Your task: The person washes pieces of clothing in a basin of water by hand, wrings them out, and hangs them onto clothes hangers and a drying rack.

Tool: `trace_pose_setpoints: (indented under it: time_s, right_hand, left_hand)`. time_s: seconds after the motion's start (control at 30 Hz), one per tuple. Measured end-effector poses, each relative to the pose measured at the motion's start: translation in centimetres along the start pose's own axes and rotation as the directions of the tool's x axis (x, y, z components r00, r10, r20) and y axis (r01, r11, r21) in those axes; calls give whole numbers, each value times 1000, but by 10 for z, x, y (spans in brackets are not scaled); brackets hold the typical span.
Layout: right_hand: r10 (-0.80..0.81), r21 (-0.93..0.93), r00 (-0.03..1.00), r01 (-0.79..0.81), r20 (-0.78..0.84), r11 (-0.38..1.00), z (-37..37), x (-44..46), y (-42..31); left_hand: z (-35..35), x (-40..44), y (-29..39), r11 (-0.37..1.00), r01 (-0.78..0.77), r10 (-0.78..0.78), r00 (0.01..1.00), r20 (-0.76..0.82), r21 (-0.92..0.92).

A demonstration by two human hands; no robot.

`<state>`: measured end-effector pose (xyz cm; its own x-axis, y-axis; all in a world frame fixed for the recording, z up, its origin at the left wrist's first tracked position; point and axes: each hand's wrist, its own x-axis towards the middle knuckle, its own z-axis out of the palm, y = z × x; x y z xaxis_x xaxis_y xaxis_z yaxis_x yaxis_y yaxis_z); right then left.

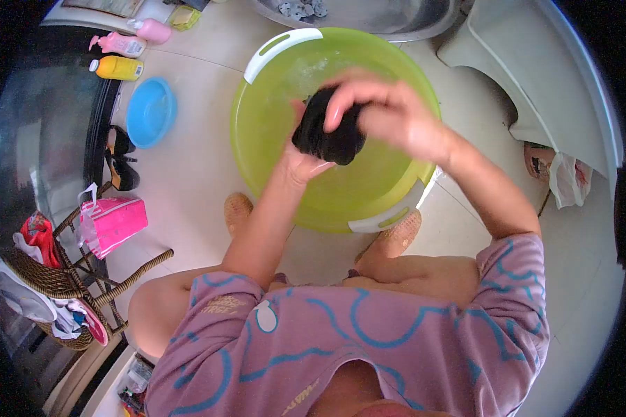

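Note:
A bunched black cloth, its exact kind not clear, is held over a large green basin with white handles. My left hand cups the cloth from below and the left, palm up, closed on it; most of its fingers are hidden behind the cloth. My right hand comes from the right with bent fingers over the top of the cloth, a fingertip against it. Motion smears part of this hand. Water with some foam lies in the basin, below both hands.
A metal tub with wet cloth stands beyond the basin. To the left are a blue bowl, a yellow bottle, pink pump bottles, black shoes, a pink bag and a wicker chair. White furniture borders the right.

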<state>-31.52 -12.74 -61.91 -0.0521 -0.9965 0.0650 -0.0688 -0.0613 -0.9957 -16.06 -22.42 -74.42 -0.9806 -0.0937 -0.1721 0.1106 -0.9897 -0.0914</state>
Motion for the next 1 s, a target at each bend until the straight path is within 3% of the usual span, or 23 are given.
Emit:
trace_pose_setpoints:
  time_s: [0.03,0.07,0.1,0.2,0.27,0.3,0.37,0.4,0.5,0.53,0.57,0.63,0.67,0.7,0.73,0.8,0.83,0.87,0.9,0.97,1.0]
  right_hand:
    - [121,113,990,-113,-66,987,-10,5,5]
    - [253,270,960,-214,-118,939,-16,13,24]
    - [238,223,951,-192,-199,956,-18,17,38]
    - [350,169,927,-326,-133,930,-19,20,57]
    - [419,183,908,-409,-15,894,-21,19,53]
    - [332,275,943,-324,20,905,-25,18,57]
    - [137,454,988,-151,64,878,-43,17,67]
    - [255,596,960,-274,118,755,-48,14,67]
    - [386,645,916,-360,108,674,-34,3,73]
    - [365,586,916,-388,165,712,-28,4,80]
    - [408,526,905,-406,119,747,-20,4,77]
    - [428,259,900,-396,-82,881,-19,9,85]
    - [333,120,917,-313,-220,942,-24,11,102]
    - [214,-34,916,-239,-338,970,-26,14,107]
    - [309,-27,854,-352,-419,936,-30,11,108]
    - [50,-547,879,-338,-474,766,-25,4,107]
    - [-80,-749,893,-320,-444,580,-21,1,110]
    - [-232,-836,912,-179,-339,518,-15,-3,115]
    - [-122,-888,967,-149,-222,435,-8,-6,116]
    - [-113,-929,992,100,63,356,1,-10,131]
    - [-87,-942,988,149,129,302,7,-13,146]
  left_hand:
    - [2,-1,0,998,51,-56,994,94,48]
    - [0,-3,2,992,81,-88,993,75,95]
    - [-1,-5,2,983,114,-123,991,55,142]
    - [4,-1,-5,887,136,-135,990,-34,442]
    - [11,4,-13,899,23,-9,999,-33,438]
    - [13,5,-17,901,-33,53,998,-34,434]
    - [3,7,-8,979,30,-27,1000,-16,204]
    - [5,7,-7,983,30,-19,998,-62,184]
    - [15,6,-7,972,42,-4,987,-164,229]
    - [16,7,-9,964,52,-1,981,-192,261]
    - [12,8,-9,976,50,-13,984,-175,212]
    - [1,12,-9,992,54,-37,989,-145,112]
    - [-2,15,-10,997,-30,46,966,-254,66]
    - [-14,16,-4,984,-73,135,899,-417,160]
    - [-26,16,2,981,-138,188,835,-516,134]
    - [-20,14,7,967,-210,252,730,-635,142]
    - [-17,11,8,963,-212,270,700,-661,169]
    - [-12,8,9,958,-211,287,666,-688,196]
    - [-20,6,14,954,-180,299,655,-694,240]
    - [-45,4,26,939,-113,320,635,-703,326]
    - [-36,3,28,956,-115,277,658,-700,270]
